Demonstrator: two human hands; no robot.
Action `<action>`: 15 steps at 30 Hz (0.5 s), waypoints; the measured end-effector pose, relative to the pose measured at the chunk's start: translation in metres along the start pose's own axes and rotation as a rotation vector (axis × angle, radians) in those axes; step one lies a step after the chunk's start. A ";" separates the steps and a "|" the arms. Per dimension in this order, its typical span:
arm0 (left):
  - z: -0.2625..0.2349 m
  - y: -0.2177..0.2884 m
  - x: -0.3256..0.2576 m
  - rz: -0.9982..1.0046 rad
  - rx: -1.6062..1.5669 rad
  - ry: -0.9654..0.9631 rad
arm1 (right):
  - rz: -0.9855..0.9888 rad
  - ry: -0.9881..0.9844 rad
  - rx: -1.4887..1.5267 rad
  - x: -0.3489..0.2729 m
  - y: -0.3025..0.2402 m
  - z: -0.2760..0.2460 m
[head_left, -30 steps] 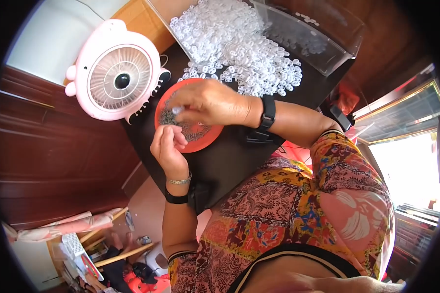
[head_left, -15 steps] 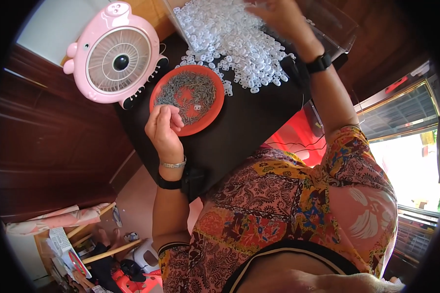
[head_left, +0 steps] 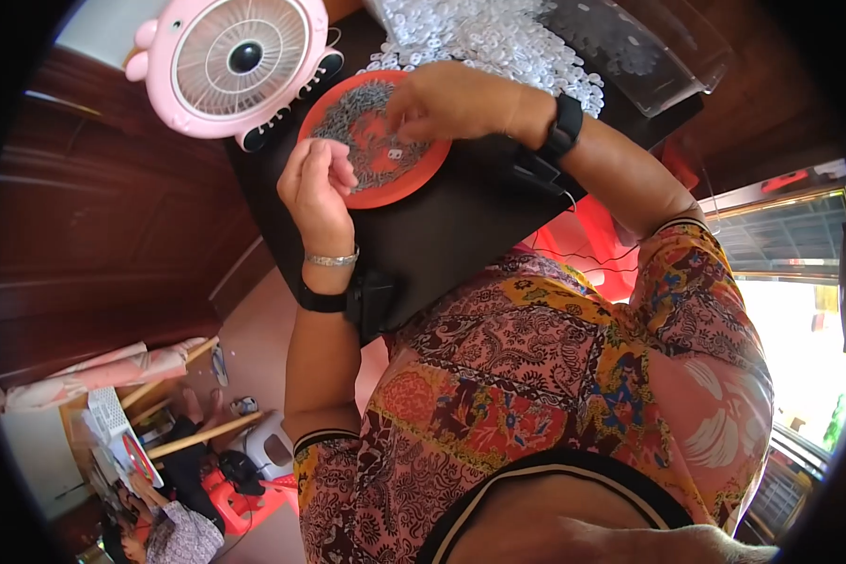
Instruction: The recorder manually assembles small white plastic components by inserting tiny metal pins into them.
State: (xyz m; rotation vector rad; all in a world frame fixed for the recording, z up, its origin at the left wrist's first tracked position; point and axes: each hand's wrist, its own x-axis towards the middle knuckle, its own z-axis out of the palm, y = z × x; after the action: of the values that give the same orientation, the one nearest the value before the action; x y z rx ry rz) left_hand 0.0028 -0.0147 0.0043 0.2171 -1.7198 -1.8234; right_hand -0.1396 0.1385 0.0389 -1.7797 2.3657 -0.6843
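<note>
Hands: left (head_left: 318, 183) loosely curled; right (head_left: 451, 99) pinching over one red dish (head_left: 414, 179); one pink fan (head_left: 240, 61).

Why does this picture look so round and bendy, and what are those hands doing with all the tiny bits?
The camera sits on a person's head and looks down, so you see their own arms and flowery clothes from above. Its wide lens bends straight edges. On the black table lies a red round dish with small grey metal bits in it. The left hand is curled at the dish's edge; whether it holds anything is hidden. The right hand reaches over the dish, fingertips down among the bits. Behind lies a pile of little white plastic pieces, and a pink fan stands beside the dish.
</note>
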 end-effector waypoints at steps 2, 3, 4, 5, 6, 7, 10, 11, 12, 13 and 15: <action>0.000 -0.002 0.000 -0.019 -0.013 -0.008 | -0.036 -0.116 -0.076 0.006 -0.007 0.016; 0.000 -0.003 0.001 -0.018 -0.012 -0.003 | -0.040 -0.117 -0.076 0.008 -0.003 0.027; 0.001 -0.003 0.001 -0.032 -0.026 -0.004 | -0.080 -0.030 -0.152 0.009 0.001 0.039; 0.001 -0.003 0.002 -0.045 -0.041 -0.005 | -0.119 0.058 -0.229 0.011 0.006 0.047; 0.000 -0.003 0.001 -0.047 -0.042 0.006 | -0.128 0.051 -0.224 0.014 0.001 0.047; -0.001 -0.003 0.001 -0.049 -0.040 0.017 | -0.060 -0.030 -0.257 0.018 -0.004 0.044; -0.002 -0.002 0.001 -0.049 -0.055 0.013 | 0.012 -0.124 -0.285 0.024 -0.011 0.038; -0.002 -0.002 0.000 -0.045 -0.053 0.009 | 0.020 -0.134 -0.281 0.025 -0.011 0.038; -0.003 -0.002 0.001 -0.041 -0.051 0.006 | 0.016 -0.136 -0.280 0.024 -0.007 0.039; -0.003 -0.002 0.001 -0.041 -0.049 0.009 | -0.012 -0.057 -0.154 0.022 -0.001 0.040; -0.003 -0.004 0.002 -0.068 -0.038 -0.005 | -0.042 0.020 -0.021 0.021 0.005 0.039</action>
State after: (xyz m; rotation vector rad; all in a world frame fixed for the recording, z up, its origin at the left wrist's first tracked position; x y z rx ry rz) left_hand 0.0020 -0.0185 0.0010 0.2586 -1.6985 -1.9053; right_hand -0.1370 0.1088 0.0063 -1.8452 2.3630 -0.6876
